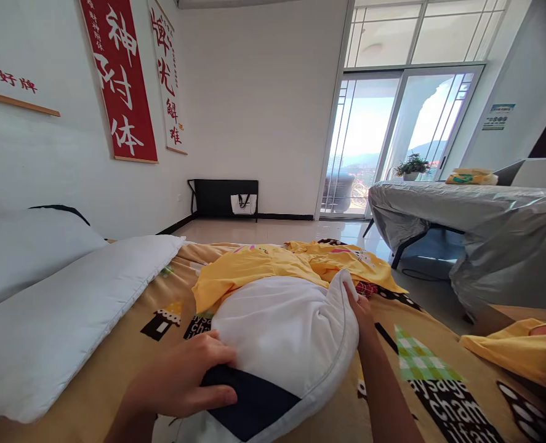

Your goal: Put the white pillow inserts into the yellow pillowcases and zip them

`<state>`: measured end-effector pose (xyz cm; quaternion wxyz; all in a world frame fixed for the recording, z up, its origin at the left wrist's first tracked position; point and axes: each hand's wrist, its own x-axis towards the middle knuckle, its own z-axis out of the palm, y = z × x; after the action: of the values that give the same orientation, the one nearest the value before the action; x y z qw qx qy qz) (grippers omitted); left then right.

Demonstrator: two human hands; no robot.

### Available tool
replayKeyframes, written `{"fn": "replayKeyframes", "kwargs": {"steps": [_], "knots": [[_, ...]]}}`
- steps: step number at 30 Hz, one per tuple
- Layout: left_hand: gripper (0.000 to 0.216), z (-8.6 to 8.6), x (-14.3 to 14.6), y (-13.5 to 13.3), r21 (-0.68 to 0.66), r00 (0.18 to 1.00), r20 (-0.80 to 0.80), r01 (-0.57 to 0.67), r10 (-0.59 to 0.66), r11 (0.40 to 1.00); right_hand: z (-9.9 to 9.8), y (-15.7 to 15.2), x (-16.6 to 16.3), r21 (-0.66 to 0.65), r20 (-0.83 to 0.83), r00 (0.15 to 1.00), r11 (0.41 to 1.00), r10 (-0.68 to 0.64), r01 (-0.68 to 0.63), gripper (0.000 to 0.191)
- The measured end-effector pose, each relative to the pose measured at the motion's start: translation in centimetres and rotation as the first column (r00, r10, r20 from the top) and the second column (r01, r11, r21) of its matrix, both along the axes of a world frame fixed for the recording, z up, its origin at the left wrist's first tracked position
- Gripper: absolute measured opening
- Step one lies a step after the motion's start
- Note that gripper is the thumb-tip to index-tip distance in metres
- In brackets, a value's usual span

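Note:
A white pillow [277, 320] with a dark navy panel [254, 397] and a piped edge is bunched up in front of me on the bed. My left hand [189, 375] grips its near left side, thumb and fingers closing over the navy panel. At the upper right, my right hand [363, 307] pinches a raised corner of the same pillow; some of its fingers are hidden behind the cloth. Just beyond the pillow lies crumpled yellow fabric [254, 264] with printed patches, touched by neither hand.
Two more white pillows, a nearer one [83, 314] and a farther one [28, 246], lie at the left. Under everything is a brown patterned bedspread [129, 369]. More yellow cloth [508, 344] sits at the right edge. A plastic-covered table [494, 209] stands beyond, by the glass door [369, 135].

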<state>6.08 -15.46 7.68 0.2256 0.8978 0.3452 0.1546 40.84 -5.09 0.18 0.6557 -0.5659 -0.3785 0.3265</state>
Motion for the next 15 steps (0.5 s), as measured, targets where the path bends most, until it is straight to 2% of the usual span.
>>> {"fn": "replayKeyframes", "kwargs": {"steps": [2,4,6,9,11,13,15], "knots": [[0.016,0.0,0.6,0.2,-0.004,0.999,0.042,0.0,0.0,1.0,0.2,-0.3,-0.5,0.03,0.022,0.997,0.996,0.08,-0.081,0.057],[0.011,-0.3,1.8,0.3,-0.026,0.987,0.159,0.013,-0.009,1.0,0.5,-0.8,-1.0,0.048,0.08,0.987,0.988,0.14,-0.144,0.054],[0.011,-0.6,3.0,0.4,-0.038,0.975,0.214,0.069,-0.059,0.997,0.7,-1.2,-1.3,0.058,0.142,0.977,0.984,0.161,-0.171,0.055],[0.02,-0.4,3.8,0.8,-0.022,0.983,0.154,0.106,-0.101,0.994,0.5,-1.4,-0.9,0.061,0.173,0.964,0.975,0.2,-0.213,0.057],[0.023,-0.1,3.2,1.7,0.001,0.995,0.025,0.095,-0.095,0.995,0.1,-1.2,-0.2,0.059,0.136,0.968,0.973,0.213,-0.222,0.057],[0.016,0.1,1.4,2.8,0.054,0.992,-0.129,0.021,-0.014,0.998,-0.3,-1.1,0.5,0.062,0.09,0.976,0.977,0.2,-0.206,0.058],[0.008,-0.4,-1.2,3.2,0.222,0.96,-0.173,-0.179,0.22,0.958,-0.5,-0.9,0.9,0.078,0.06,0.979,0.976,0.197,-0.201,0.059]]}}
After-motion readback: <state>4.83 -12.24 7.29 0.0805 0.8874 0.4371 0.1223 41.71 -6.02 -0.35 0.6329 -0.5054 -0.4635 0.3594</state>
